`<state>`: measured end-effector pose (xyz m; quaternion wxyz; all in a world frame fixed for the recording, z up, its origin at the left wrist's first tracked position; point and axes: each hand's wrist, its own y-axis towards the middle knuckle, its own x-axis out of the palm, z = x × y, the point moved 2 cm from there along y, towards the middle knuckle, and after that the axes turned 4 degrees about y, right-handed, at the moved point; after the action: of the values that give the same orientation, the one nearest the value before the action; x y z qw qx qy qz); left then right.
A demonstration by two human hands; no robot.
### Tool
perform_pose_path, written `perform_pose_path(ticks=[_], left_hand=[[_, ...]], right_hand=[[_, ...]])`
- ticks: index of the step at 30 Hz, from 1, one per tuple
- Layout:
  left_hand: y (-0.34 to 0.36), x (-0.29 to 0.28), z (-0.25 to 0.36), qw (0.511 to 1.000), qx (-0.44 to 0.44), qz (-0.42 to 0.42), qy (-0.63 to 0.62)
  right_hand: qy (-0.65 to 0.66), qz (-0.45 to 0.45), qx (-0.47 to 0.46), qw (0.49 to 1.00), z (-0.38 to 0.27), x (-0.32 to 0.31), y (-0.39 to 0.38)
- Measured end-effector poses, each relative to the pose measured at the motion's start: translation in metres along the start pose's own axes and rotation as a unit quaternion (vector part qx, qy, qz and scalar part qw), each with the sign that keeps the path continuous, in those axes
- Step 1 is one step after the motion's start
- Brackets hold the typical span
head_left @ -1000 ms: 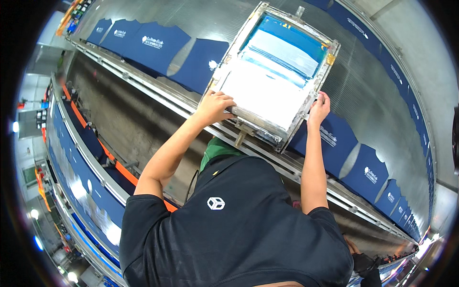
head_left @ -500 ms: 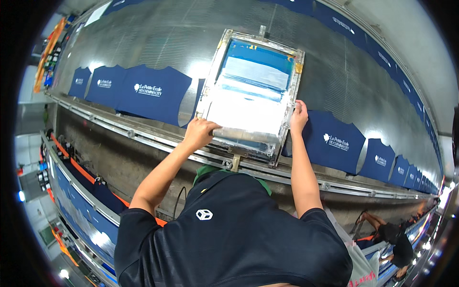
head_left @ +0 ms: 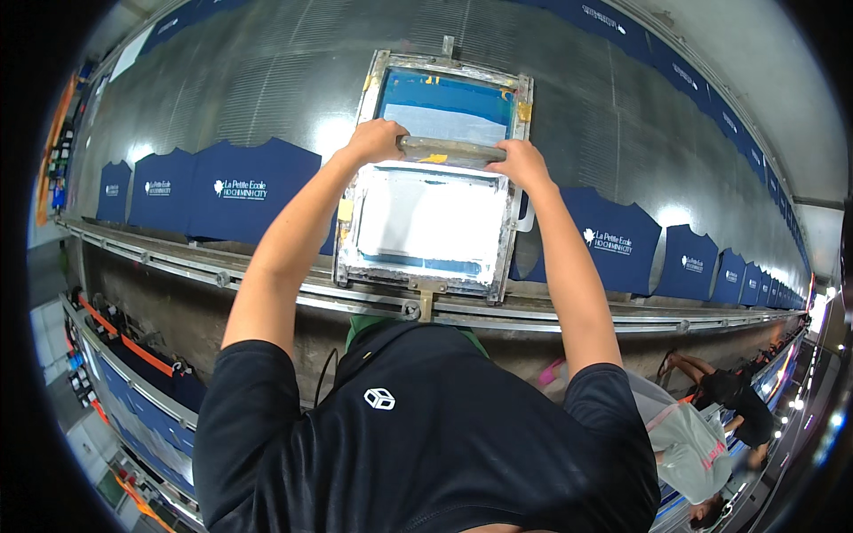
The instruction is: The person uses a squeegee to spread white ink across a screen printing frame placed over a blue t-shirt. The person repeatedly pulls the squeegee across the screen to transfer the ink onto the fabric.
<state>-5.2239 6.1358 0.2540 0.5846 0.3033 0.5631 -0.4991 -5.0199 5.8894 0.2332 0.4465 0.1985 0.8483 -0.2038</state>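
A metal-framed printing screen point(head_left: 526, 91) lies on the long table in front of me. Across its middle stretches a grey squeegee point(head_left: 451, 153) with a yellow smear. Its left end is in the grip of my left hand point(head_left: 377, 142), its right end in that of my right hand point(head_left: 524, 163). White ink point(head_left: 431, 218) coats the near half of the mesh, while blue shows at the far end. The shirt panel under the screen is mostly hidden.
Navy shirt panels point(head_left: 256, 188) with white prints lie to the left, and more navy panels point(head_left: 613, 240) to the right. A metal rail point(head_left: 293, 286) runs along the near table edge. Other people point(head_left: 746, 404) are at lower right.
The squeegee has gone from the screen's near end to its middle. My right hand has left the frame's right side and taken the squeegee's other end. The screen now appears straighter.
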Motion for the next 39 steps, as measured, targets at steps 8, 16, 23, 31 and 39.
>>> perform_pose_path(ticks=[8,16,23,31,39], left_hand=[[-0.095,0.048,0.028,0.999,-0.045,0.023,-0.010],[-0.254,0.100,0.081,0.993,-0.029,0.113,0.000],[-0.200,0.050,0.055,0.997,0.037,0.067,0.008],[0.000,0.005,-0.002,1.000,-0.015,0.004,0.012],[-0.144,0.071,0.033,0.998,-0.044,-0.012,0.036]], right_hand=[[0.013,0.056,-0.025,0.998,-0.020,0.055,-0.087],[0.063,0.143,-0.067,0.985,-0.039,0.138,-0.239],[0.055,0.027,-0.066,0.996,-0.038,0.069,-0.192],[0.032,0.016,-0.013,0.999,0.010,0.019,0.006],[0.087,0.056,-0.028,0.994,-0.025,0.086,-0.144]])
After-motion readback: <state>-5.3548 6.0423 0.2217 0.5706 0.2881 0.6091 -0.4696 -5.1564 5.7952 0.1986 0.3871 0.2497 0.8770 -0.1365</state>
